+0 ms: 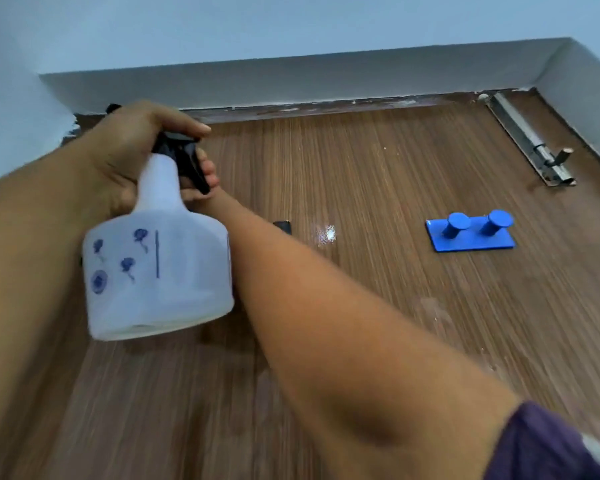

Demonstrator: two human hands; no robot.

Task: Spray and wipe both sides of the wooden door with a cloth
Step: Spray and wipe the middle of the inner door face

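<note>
The wooden door (378, 174) fills the view, seen near its top edge. My left hand (132, 150) grips the neck of a white translucent spray bottle (160, 271) with blue flower prints. Its fingers curl round the black trigger head (184, 157), which points at the door. My right forearm (326, 323) reaches up and left across the door, and its hand is hidden behind the bottle. No cloth shows. A wet shiny patch (326, 233) glints on the wood.
A blue double hook plate (470, 232) is fixed to the door at right. A metal slide bolt (530, 140) sits at the upper right corner. A small dark fitting (283, 226) shows beside my right arm. The white door frame (291, 84) runs above.
</note>
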